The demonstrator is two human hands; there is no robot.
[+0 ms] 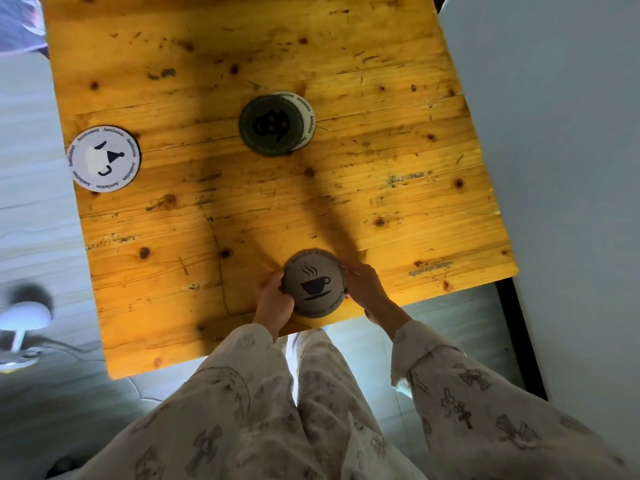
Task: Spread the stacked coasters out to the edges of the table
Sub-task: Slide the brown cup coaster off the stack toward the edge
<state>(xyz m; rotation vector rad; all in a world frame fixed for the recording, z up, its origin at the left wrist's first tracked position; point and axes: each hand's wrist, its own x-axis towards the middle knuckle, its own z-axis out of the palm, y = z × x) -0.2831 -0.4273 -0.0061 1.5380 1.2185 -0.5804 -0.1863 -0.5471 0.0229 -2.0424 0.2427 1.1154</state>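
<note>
A grey round coaster with a coffee-cup print (pixel 314 283) lies at the near edge of the yellow wooden table (pixel 381 188). My left hand (pixel 273 299) grips its left rim and my right hand (pixel 365 285) grips its right rim. In the middle of the table a dark green coaster (pixel 270 125) lies on top of a white coaster (pixel 307 116), which pokes out to the right. A single white coaster with a black print (pixel 104 159) lies flat by the table's left edge.
A white lamp or stool base (pixel 20 327) stands on the floor to the left. A pale wall or panel (pixel 554 133) runs along the table's right side. My patterned trousers (pixel 311 410) fill the bottom of the view.
</note>
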